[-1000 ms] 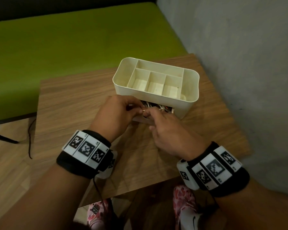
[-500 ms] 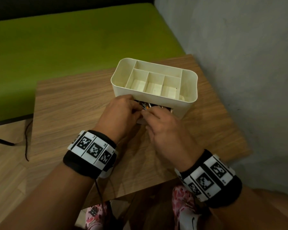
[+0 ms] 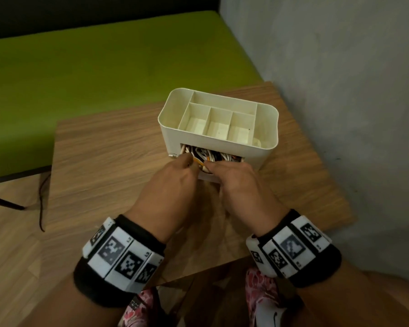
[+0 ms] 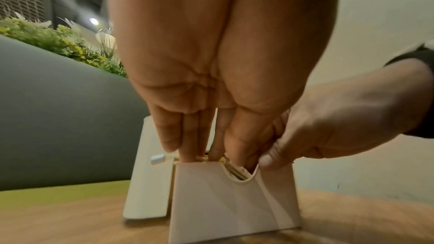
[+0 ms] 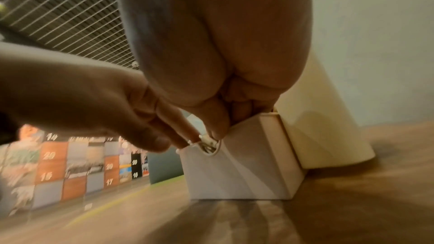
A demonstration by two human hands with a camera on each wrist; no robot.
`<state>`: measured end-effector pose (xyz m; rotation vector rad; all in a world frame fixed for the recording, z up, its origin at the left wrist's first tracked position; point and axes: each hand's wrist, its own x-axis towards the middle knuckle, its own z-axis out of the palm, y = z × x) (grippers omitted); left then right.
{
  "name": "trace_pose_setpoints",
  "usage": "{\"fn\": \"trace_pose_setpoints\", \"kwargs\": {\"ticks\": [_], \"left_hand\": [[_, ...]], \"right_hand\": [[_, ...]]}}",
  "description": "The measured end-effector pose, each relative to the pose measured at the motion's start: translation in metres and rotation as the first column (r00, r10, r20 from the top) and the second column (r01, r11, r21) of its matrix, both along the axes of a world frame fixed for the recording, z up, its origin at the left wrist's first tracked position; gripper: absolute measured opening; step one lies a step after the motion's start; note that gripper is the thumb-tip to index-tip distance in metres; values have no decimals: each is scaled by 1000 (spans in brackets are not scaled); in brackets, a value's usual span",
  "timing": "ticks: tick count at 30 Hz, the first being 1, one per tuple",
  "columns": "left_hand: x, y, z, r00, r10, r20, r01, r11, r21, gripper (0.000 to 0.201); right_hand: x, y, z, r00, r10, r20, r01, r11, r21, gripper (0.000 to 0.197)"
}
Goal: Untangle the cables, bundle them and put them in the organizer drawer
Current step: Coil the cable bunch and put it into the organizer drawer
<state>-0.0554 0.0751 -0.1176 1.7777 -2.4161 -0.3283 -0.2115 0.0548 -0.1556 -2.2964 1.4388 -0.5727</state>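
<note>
Tucking cables (image 3: 213,156) into the organizer drawer (image 3: 207,176), bench twelve o'clock: our left hand (image 3: 172,182) grip spread, fingers straight, pressing; right hand (image 3: 236,182) curled over the front. Next, we judge, push drawer shut without snagging.

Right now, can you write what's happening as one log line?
left hand: fingers in drawer on cables | right hand: at drawer front | drawer: pulled out | organizer on table

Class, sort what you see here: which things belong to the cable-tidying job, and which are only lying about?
Part of the job:
- cream plastic organizer
- its pulled-out drawer
- mixed white, black and orange cables in the drawer
- left hand and right hand, fingers in the drawer

Lying about:
- thin black cord hanging off the wooden table
- green bench
</note>
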Motion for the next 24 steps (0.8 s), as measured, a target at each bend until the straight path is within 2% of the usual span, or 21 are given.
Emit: {"fn": "trace_pose_setpoints", "kwargs": {"ticks": [3, 8, 10, 12, 13, 15, 17, 21, 24], "left_hand": [[1, -3, -2, 1000, -3, -6, 3, 1000, 13, 40], [-2, 3, -5, 984, 50, 173, -50, 999, -4, 57], [-5, 7, -7, 986, 29, 162, -31, 999, 10, 60], [-7, 5, -10, 999, 9, 42, -9, 1000, -8, 59], [-9, 3, -11, 998, -3, -68, 0, 999, -39, 52], [-13, 0, -12, 957, 12, -291, -44, 994, -104, 34], [-13, -1, -15, 893, 69, -444, -132, 985, -113, 27], [-3, -10, -21, 773, 173, -611, -254, 966, -48, 18], [2, -18, -25, 759, 211, -616, -280, 960, -17, 16]], "right_hand": [[-5, -8, -1, 999, -4, 34, 3, 1000, 13, 45], [-10, -8, 6, 1000, 18, -22, -16, 997, 76, 46], [-10, -9, 8, 999, 27, -27, -24, 995, 94, 43], [-9, -9, 10, 999, 39, -6, -38, 994, 99, 43], [-9, -9, 9, 999, 46, 0, -45, 995, 93, 42], [-9, -10, 8, 999, 42, -19, -40, 995, 94, 40], [-8, -10, 7, 999, 35, -20, -33, 995, 99, 39], [-8, -8, 7, 999, 30, 22, -32, 994, 103, 40], [-8, -7, 7, 998, 21, 60, -27, 995, 94, 48]]}}
